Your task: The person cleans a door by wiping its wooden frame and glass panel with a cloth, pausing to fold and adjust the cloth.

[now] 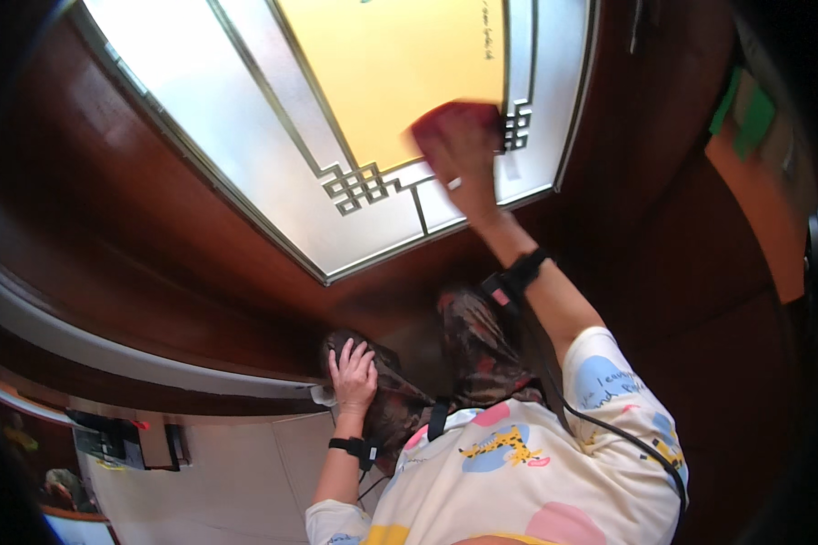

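Note:
My right hand [465,160] lies spread over a dark red cloth [443,122], pressing it to the lower right part of a yellow panel [395,82]. Both are blurred. The panel is set in a lit, whitish glass pane [259,170] with metal strips and a lattice corner ornament [358,187] at its lower left. A second lattice ornament [518,126] stands just right of the cloth. My left hand [353,371] rests with fingers apart on my knee, over patterned dark trousers [399,409], and holds nothing.
Glossy reddish-brown wood [143,238] frames the pane. A pale curved edge [143,347] runs along the left, above a tiled floor [238,477]. Black cables [627,436] run from my wrist straps. Green and orange items [756,122] are at the far right.

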Available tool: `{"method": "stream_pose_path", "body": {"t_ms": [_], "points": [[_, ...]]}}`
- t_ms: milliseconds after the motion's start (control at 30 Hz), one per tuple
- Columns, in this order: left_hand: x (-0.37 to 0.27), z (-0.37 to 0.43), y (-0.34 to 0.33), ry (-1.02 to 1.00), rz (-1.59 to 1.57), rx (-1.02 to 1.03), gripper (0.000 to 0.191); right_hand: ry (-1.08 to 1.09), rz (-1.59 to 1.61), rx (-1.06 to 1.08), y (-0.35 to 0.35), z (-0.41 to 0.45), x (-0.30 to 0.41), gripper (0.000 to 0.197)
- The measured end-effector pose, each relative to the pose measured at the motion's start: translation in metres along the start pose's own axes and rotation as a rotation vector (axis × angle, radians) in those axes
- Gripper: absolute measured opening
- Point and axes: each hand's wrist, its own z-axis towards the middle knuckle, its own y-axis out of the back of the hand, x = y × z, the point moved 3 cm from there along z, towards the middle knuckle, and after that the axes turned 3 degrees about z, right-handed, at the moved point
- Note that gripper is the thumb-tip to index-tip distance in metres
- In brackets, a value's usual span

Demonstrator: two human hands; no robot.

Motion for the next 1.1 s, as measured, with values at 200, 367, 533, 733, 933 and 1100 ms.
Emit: {"method": "stream_pose_path", "body": {"t_ms": [200, 367, 533, 733, 933, 1100], "points": [[0.009, 0.029, 0.054, 0.218, -0.601, 0.029, 0.026, -0.491, 0.061, -0.348, 0.043, 0.056, -0.086, 0.059], [-0.012, 0.075, 0.17, 0.203, -1.247, -0.014, 0.026, -0.034, -0.142, 0.022, 0.002, 0.044, 0.013, 0.061], [-0.053, 0.066, 0.291, -0.425, -1.34, -0.107, 0.028, 0.528, -0.131, 0.407, 0.0, 0.051, 0.051, 0.059], [-0.072, 0.023, 0.372, -0.74, -1.38, -0.339, 0.049, 0.677, -0.293, 0.074, 0.044, 0.255, 0.072, 0.055], [-0.093, 0.042, 0.394, -0.823, -1.608, -0.57, 0.026, 0.596, -0.244, -0.28, 0.093, 0.427, 0.075, 0.053], [-0.105, 0.055, 0.397, -0.772, -1.868, -0.512, 0.022, 0.6, -0.436, -0.332, 0.058, 0.374, 0.095, 0.052]]}}
